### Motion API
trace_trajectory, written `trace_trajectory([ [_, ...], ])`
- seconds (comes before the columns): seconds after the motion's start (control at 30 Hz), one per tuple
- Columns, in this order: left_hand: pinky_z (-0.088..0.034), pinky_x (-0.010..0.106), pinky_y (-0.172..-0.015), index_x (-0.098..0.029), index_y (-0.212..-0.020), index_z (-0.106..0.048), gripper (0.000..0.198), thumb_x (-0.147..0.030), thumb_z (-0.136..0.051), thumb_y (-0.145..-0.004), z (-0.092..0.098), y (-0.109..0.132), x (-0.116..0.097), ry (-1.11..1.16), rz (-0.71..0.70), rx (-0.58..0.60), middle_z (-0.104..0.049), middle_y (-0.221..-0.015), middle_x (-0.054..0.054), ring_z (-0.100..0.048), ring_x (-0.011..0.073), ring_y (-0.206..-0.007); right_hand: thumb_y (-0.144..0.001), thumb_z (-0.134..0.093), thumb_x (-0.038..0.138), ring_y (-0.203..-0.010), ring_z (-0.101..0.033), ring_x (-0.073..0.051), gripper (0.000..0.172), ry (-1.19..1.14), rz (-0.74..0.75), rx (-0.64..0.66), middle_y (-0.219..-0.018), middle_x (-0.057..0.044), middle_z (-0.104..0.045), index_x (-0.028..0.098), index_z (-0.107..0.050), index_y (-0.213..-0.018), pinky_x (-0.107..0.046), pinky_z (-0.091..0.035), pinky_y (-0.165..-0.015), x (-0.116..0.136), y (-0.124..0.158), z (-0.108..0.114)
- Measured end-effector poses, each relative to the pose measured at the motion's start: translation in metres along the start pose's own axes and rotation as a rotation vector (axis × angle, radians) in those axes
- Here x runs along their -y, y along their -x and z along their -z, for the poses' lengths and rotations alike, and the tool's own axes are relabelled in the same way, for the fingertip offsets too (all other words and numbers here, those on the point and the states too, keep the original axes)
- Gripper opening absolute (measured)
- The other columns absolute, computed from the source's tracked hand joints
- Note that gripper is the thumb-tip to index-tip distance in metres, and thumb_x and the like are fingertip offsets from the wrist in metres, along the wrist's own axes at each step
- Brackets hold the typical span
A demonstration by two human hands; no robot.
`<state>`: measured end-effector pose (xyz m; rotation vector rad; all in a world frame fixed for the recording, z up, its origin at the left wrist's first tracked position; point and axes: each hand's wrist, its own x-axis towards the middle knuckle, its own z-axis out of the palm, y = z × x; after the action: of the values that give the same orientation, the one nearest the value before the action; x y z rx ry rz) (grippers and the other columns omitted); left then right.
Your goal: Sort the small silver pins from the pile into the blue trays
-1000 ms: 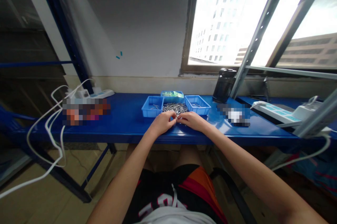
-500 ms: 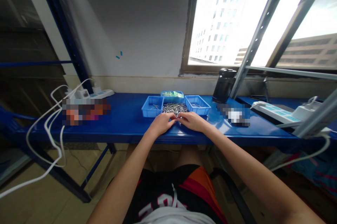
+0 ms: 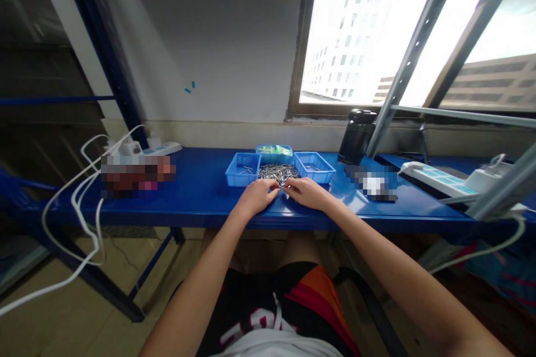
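Note:
A pile of small metal pieces (image 3: 278, 171) lies between a left blue bin (image 3: 243, 178) and a right blue bin (image 3: 315, 176), each with a few metal pieces inside. Behind the pile, a third blue bin (image 3: 274, 158) holds a green and clear plastic packet (image 3: 274, 150). At the pile's near edge, my left hand (image 3: 261, 195) has its fingertips pinched together. My right hand (image 3: 305, 192) faces it, fingers also pinched, with a small gap between the two. Whatever the fingertips hold is too small to make out.
On the right stand a black container (image 3: 357, 136) and a white power strip (image 3: 439, 178). Another power strip (image 3: 163, 150) with white cables (image 3: 75, 200) lies at the left. The blue table's front edge (image 3: 188, 221) runs below my wrists.
The fingertips of my two hands have moved slightly apart. The bins and the metal pile look unchanged.

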<state>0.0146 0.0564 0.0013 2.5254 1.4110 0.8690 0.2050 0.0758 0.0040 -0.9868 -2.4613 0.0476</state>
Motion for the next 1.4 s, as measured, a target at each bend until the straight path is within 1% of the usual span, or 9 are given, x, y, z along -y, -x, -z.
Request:
trace_trajectory([
  [0.2, -0.045, 0.025, -0.07, -0.019, -0.086, -0.063, 0.018, -0.026, -0.047, -0.081, 0.0, 0.0, 0.0, 0.001, -0.004, 0.003, -0.068, -0.089, 0.004, -0.061, 0.0187, -0.083, -0.086, -0.047, 0.025, -0.057, -0.055, -0.012, 0.015, 0.003, -0.006, -0.003, -0.064, -0.001, -0.062, 0.018, -0.061, -0.087, -0.02, -0.035, -0.057, 0.002, 0.001, 0.001],
  [0.5, -0.044, 0.025, -0.068, -0.019, -0.087, -0.062, 0.017, -0.027, -0.047, -0.082, 0.001, 0.0, -0.002, 0.021, 0.017, 0.013, -0.067, -0.088, 0.005, -0.061, 0.0184, -0.08, -0.083, -0.049, 0.022, -0.058, -0.055, -0.012, 0.014, -0.021, -0.034, 0.027, -0.062, 0.0, -0.061, 0.019, -0.062, -0.088, -0.02, -0.036, -0.058, 0.0, 0.0, 0.001],
  [0.73, -0.044, 0.025, -0.069, -0.018, -0.083, -0.062, 0.015, -0.026, -0.05, -0.079, 0.003, -0.01, -0.001, 0.151, 0.034, 0.086, -0.067, -0.083, 0.004, -0.061, 0.0182, -0.078, -0.084, -0.048, 0.026, -0.063, -0.057, -0.015, 0.015, -0.008, -0.199, -0.01, -0.069, -0.004, -0.064, 0.019, -0.062, -0.087, -0.022, -0.036, -0.057, 0.011, 0.004, -0.002],
  [0.87, -0.044, 0.025, -0.069, -0.017, -0.082, -0.061, 0.016, -0.026, -0.05, -0.079, -0.001, -0.007, -0.003, 0.209, 0.072, 0.015, -0.067, -0.081, 0.004, -0.06, 0.0173, -0.076, -0.085, -0.047, 0.028, -0.065, -0.058, -0.015, 0.017, -0.089, -0.289, -0.082, -0.071, -0.003, -0.064, 0.019, -0.061, -0.084, -0.023, -0.037, -0.059, 0.018, 0.008, -0.007],
  [1.0, -0.043, 0.024, -0.066, -0.017, -0.082, -0.062, 0.017, -0.028, -0.049, -0.079, -0.002, -0.001, -0.004, 0.262, 0.054, -0.014, -0.066, -0.079, 0.003, -0.059, 0.0163, -0.073, -0.085, -0.045, 0.032, -0.061, -0.056, -0.014, 0.021, -0.208, -0.314, -0.141, -0.066, -0.001, -0.062, 0.019, -0.061, -0.083, -0.022, -0.039, -0.058, 0.021, 0.012, -0.01],
  [1.07, -0.043, 0.024, -0.065, -0.016, -0.082, -0.062, 0.018, -0.028, -0.049, -0.079, -0.001, 0.0, -0.004, 0.261, 0.04, -0.015, -0.065, -0.078, 0.003, -0.059, 0.016, -0.072, -0.084, -0.046, 0.033, -0.06, -0.055, -0.014, 0.021, -0.239, -0.324, -0.14, -0.065, -0.001, -0.062, 0.019, -0.062, -0.082, -0.022, -0.039, -0.057, 0.021, 0.013, -0.009],
  [1.17, -0.042, 0.024, -0.064, -0.016, -0.082, -0.062, 0.018, -0.029, -0.048, -0.08, 0.0, 0.001, -0.005, 0.251, 0.048, -0.016, -0.066, -0.077, 0.003, -0.058, 0.0157, -0.07, -0.083, -0.048, 0.033, -0.064, -0.057, -0.015, 0.022, -0.28, -0.344, -0.099, -0.07, -0.002, -0.065, 0.018, -0.063, -0.079, -0.022, -0.04, -0.059, 0.023, 0.011, -0.007],
  [1.27, -0.043, 0.024, -0.064, -0.016, -0.082, -0.062, 0.019, -0.029, -0.047, -0.081, 0.001, 0.001, -0.006, 0.259, 0.061, -0.033, -0.066, -0.077, 0.003, -0.059, 0.0156, -0.071, -0.083, -0.049, 0.033, -0.07, -0.059, -0.016, 0.022, -0.246, -0.372, -0.074, -0.076, -0.003, -0.068, 0.019, -0.064, -0.076, -0.023, -0.041, -0.061, 0.027, 0.009, -0.007],
  [1.4, -0.044, 0.024, -0.066, -0.016, -0.083, -0.062, 0.018, -0.028, -0.048, -0.08, -0.001, 0.0, -0.004, 0.298, 0.036, -0.037, -0.066, -0.078, 0.002, -0.059, 0.015, -0.071, -0.085, -0.046, 0.033, -0.073, -0.06, -0.017, 0.023, -0.128, -0.366, -0.089, -0.08, -0.003, -0.068, 0.021, -0.065, -0.076, -0.024, -0.039, -0.062, 0.032, 0.009, -0.011],
])
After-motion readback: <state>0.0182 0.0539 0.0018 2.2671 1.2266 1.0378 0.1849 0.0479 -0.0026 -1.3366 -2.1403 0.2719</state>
